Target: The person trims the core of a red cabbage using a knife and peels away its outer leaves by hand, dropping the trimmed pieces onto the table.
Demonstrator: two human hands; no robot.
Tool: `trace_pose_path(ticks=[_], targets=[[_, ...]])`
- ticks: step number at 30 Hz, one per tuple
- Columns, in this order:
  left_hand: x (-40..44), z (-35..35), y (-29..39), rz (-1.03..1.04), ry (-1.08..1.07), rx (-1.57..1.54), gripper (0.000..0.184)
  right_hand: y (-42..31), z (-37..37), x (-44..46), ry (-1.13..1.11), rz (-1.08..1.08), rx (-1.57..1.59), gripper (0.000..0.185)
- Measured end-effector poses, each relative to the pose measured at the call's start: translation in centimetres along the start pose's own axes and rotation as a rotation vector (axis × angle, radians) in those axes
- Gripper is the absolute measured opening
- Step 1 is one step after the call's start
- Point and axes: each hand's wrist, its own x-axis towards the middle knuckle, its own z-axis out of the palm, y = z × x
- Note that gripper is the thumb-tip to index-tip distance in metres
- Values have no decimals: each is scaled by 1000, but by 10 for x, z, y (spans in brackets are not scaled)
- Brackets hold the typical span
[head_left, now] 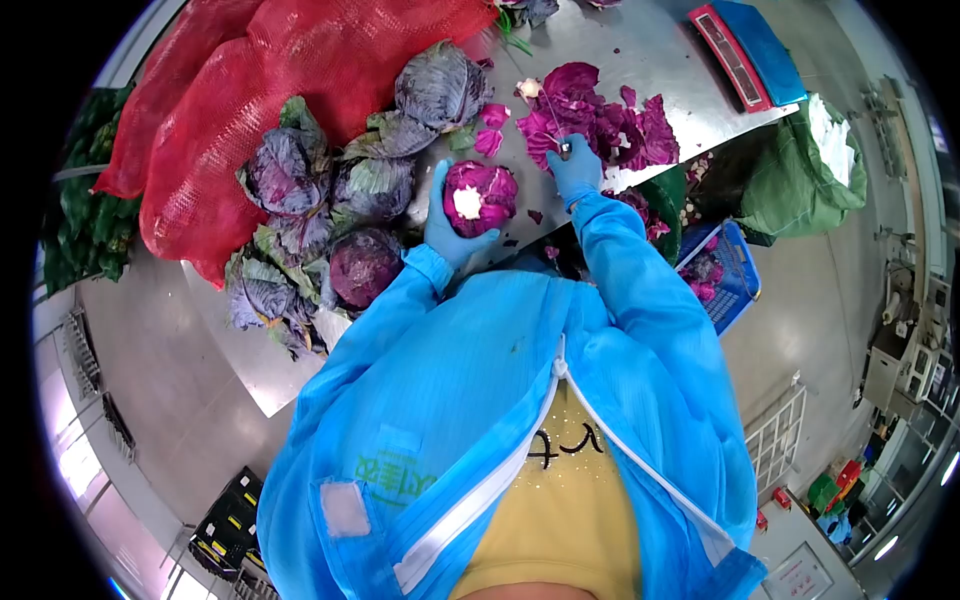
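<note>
In the head view my left hand point(448, 232), in a blue glove, is wrapped round the left and lower side of a trimmed red cabbage point(492, 185). The pale cut stem of this cabbage faces up. My right hand point(577, 172), gloved as well, is closed on a knife point(555, 118) whose thin blade points away from me over loose purple leaves point(570, 90). Most of the knife's handle is hidden in the fist. Left of my left hand lie several untrimmed red cabbages point(445, 85) with greyish outer leaves.
Red mesh sacks point(250, 90) cover the far left of the metal table point(660, 50). A red and blue box point(745, 55) sits at its far right corner. Beyond the right edge are a green sack point(800, 185) and a blue basket point(735, 275) holding purple leaves.
</note>
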Motion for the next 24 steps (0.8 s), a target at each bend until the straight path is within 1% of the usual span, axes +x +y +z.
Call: trace_pose_path(ticks=[1,3,5,6,7,9,10,11,13,14,16,18,20,21,22,24], targets=[[1,-1,6,31,13,58,126,-5,-8,-10,-2,3,28,38],[2,1,4,18,11,46,127,-10,-13,-21,2,-13,10,37],[1,1,5,3,13,40,127,-16,-15,-32,-82,-197,346,35],[2,2,7,-16,8,14,128,-19,-15,-35,-281,-170,466,37],[1,2,9,-37,3,-13,128,-24,-17,-36,-284,-172,466,37],[1,3,5,-35,8,-69,127,-34,-19,-42,-492,-564,545,44],[2,4,3,-30,14,-125,127,-32,-15,-39,-564,-612,561,45],[3,4,1,-27,16,-125,127,-33,-16,-35,-564,-615,559,45],[3,4,2,18,38,-58,125,-36,-19,-30,-627,-613,428,44],[3,3,2,18,45,-56,125,-37,-20,-29,-595,-612,394,45],[4,3,12,-82,2,-46,123,-37,-21,-27,-581,-626,336,45],[5,2,9,-59,2,-42,122,-39,-25,-24,-564,-639,277,45],[6,0,2,-33,1,-35,121,-44,-28,-22,-529,-734,226,38],[7,0,-1,-13,-5,-23,120,-44,-26,-21,-530,-738,225,38],[8,-1,-4,7,-11,-13,120,-41,-23,-19,-563,-704,286,34],[11,-2,-8,-8,-10,-40,119,-39,-19,-14,-594,-674,345,31]])
